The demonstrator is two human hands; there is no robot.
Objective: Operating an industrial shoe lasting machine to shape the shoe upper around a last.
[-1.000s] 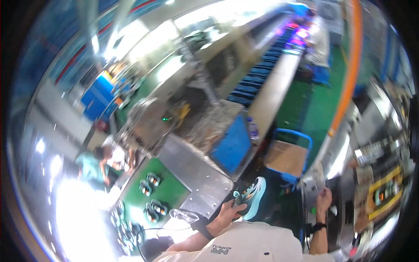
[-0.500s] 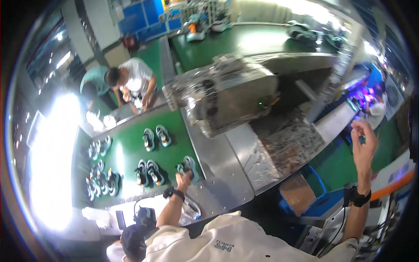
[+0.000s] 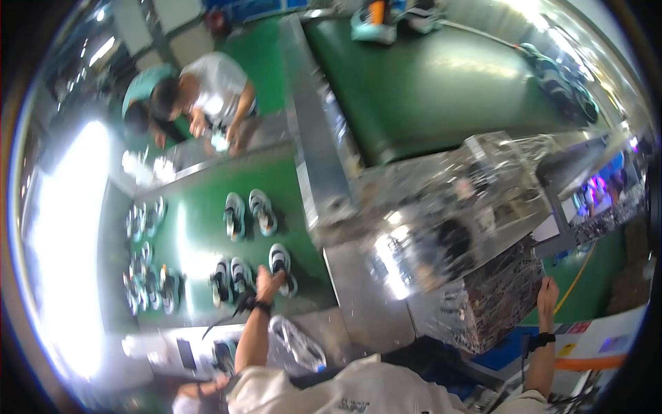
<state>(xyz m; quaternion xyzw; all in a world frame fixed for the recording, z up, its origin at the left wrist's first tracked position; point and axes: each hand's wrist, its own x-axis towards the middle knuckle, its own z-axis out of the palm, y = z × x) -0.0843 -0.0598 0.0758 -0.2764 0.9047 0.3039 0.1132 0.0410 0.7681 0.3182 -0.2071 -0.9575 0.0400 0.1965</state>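
My left hand (image 3: 267,284) reaches over the green conveyor belt, closed on the rear side of a grey-and-white sneaker (image 3: 280,261) that stands on the belt. Left of the hand stands a pair of similar sneakers (image 3: 232,277), and another pair (image 3: 249,214) lies farther up the belt. Just below my left forearm's inner side, a light sneaker (image 3: 298,343) rests on the metal edge. My right hand (image 3: 548,295) is out at the right, beside the plastic-wrapped machine housing (image 3: 500,300). Its fingers are loosely bent with nothing visible in them; whether it touches the housing I cannot tell.
Several more sneakers (image 3: 148,279) stand at the belt's left. Across the belt, a person in a white shirt (image 3: 215,83) handles a shoe beside another in teal. A second green belt (image 3: 414,90) runs behind the metal divider. Another person's hand (image 3: 219,383) is at lower left.
The view has shifted, so the wrapped machine looms larger at right. My right hand has come down from its raised position. My left hand stays at the sneaker, which now stands straighter on the belt.
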